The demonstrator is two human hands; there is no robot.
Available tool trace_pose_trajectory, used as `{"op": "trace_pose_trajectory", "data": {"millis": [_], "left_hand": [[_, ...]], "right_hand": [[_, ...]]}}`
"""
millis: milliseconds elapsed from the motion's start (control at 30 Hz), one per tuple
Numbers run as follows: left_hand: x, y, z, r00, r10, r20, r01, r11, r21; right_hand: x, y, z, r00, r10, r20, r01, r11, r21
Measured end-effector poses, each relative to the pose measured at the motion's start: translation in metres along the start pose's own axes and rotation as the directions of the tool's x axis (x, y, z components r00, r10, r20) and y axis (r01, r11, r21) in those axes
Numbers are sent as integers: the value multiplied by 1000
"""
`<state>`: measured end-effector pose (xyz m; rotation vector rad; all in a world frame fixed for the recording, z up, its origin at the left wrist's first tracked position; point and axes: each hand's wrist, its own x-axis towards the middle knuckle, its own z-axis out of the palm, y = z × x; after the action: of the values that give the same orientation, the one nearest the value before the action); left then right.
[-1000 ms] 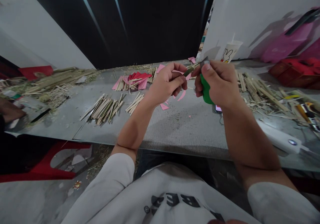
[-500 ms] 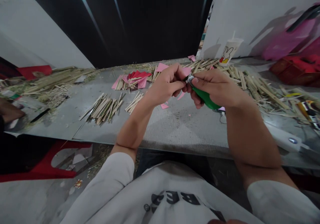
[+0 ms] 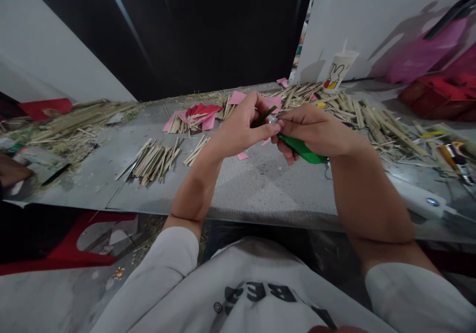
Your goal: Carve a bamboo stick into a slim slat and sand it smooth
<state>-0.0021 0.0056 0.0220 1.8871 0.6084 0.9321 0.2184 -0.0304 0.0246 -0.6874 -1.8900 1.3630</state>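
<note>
My left hand is closed, thumb and fingers pinching a thin dark green strip whose end sticks out past the fingertips. Facing it, my right hand is closed around a bright green, leaf-shaped piece that shows below the fingers. A small shiny silver part sits between the two hands' fingertips. Whether the silver part belongs to the green piece I cannot tell. The hands nearly touch, raised above the grey table.
Bundles of thin bamboo sticks lie at left. Red and pink paper pieces lie behind them. Bamboo strips, a paper cup and a white device are on the right. Another person's hand is at the far left.
The dark green strip now shows, angled up from my left fingers. My left thumb reaches further towards the silver part, and both hands have shifted slightly left in view.
</note>
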Motion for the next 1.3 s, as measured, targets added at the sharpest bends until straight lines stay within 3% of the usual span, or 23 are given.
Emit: {"op": "trace_pose_trajectory", "data": {"millis": [167, 500, 933, 1300], "left_hand": [[2, -2, -1, 1000, 27, -15, -26, 997, 67], [-3, 5, -2, 995, 48, 89, -53, 997, 59], [-7, 7, 3, 1000, -7, -20, 7, 999, 41], [-7, 9, 5, 981, 78, -177, -33, 969, 244]], "right_hand": [[1, 2, -3, 1000, -4, -10, 4, 1000, -26], [-3, -2, 2, 1000, -11, 20, 11, 1000, 11], [1, 2, 9, 995, 78, -66, -70, 991, 114], [5, -1, 24, 989, 7, -146, 9, 995, 104]]}}
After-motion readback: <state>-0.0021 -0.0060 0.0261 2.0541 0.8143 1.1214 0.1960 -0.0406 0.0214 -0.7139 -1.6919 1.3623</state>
